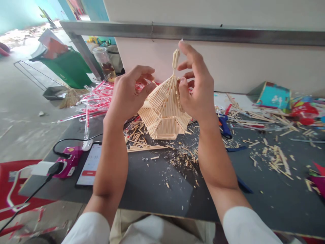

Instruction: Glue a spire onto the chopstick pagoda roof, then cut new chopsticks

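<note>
A small tiered model roof (167,98), built of thin wooden sticks, stands upright on the dark table, with a slim stick finial (175,59) at its peak. To its left is my left hand (133,89), fingers curved and apart, with nothing visible in it. On the other side, my right hand (196,79) is raised near the finial and upper slope. Its fingers are bent but spread, and a tiny pale wisp shows at the index fingertip. Whether either hand touches the model I cannot tell. Part of the right slope is hidden behind my right hand.
Stick offcuts and crumbs (184,156) litter the dark table (157,183). A phone (88,166) and a purple power strip (68,162) lie at left, near red-and-clear wrappers (99,96). A blue glue gun (224,127) lies right. Behind runs a metal rail (203,35).
</note>
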The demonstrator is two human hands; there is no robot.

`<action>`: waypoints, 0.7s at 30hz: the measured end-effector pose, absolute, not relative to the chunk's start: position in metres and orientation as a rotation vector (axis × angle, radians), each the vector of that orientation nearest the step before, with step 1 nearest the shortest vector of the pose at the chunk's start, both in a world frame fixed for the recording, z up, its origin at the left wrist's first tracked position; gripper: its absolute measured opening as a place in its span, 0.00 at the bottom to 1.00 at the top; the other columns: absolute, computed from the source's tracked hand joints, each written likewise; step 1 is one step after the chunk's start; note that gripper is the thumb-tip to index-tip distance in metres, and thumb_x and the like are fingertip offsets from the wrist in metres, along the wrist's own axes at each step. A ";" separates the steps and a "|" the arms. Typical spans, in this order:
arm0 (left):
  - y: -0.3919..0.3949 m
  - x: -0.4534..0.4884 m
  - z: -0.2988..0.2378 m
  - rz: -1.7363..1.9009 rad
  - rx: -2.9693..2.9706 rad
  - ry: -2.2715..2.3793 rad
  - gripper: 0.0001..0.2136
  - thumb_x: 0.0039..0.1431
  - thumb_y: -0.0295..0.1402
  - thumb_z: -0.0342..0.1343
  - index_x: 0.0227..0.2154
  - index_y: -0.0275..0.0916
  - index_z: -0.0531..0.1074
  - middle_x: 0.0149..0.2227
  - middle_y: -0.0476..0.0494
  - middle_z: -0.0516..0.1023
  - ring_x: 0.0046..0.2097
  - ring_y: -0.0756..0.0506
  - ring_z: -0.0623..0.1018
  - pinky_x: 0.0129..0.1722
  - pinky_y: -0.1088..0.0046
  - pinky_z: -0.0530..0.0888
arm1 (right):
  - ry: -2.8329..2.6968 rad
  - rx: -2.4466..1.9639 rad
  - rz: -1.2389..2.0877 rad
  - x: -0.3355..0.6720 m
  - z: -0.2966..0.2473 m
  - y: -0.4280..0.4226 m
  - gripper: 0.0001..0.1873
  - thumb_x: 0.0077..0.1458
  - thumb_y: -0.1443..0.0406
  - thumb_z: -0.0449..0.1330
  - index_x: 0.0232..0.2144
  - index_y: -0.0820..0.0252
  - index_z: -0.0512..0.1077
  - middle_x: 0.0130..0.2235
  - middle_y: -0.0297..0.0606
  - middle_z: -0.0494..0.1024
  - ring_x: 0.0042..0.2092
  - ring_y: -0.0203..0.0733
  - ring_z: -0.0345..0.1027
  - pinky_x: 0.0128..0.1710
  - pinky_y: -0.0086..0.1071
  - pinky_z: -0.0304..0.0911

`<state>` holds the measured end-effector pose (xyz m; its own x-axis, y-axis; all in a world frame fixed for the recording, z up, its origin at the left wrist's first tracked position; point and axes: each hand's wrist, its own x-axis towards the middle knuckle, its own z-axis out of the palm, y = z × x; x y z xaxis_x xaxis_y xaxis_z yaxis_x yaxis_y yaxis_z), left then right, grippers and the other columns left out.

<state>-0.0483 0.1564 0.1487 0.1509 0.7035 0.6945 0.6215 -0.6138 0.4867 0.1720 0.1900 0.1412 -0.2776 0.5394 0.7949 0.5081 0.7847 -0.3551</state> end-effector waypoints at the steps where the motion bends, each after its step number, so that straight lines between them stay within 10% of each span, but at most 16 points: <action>1: 0.156 -0.048 0.149 1.480 2.321 1.333 0.16 0.64 0.30 0.61 0.53 0.48 0.76 0.46 0.49 0.84 0.45 0.46 0.84 0.44 0.69 0.79 | -1.927 -0.787 0.047 0.172 0.141 0.190 0.30 0.68 0.61 0.48 0.70 0.39 0.54 0.62 0.38 0.72 0.57 0.47 0.72 0.53 0.41 0.76; 21: 0.155 -0.047 0.150 1.456 2.334 1.340 0.15 0.65 0.31 0.61 0.53 0.49 0.76 0.46 0.48 0.84 0.46 0.46 0.84 0.47 0.69 0.79 | -1.889 -0.731 0.065 0.171 0.145 0.185 0.34 0.63 0.67 0.48 0.69 0.39 0.56 0.63 0.36 0.70 0.54 0.44 0.73 0.47 0.37 0.77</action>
<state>-0.0474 0.1549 0.1498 0.1650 0.7057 0.6890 0.6282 -0.6138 0.4781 0.1710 0.1850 0.1446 -0.2528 0.5129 0.8204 0.4552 0.8113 -0.3670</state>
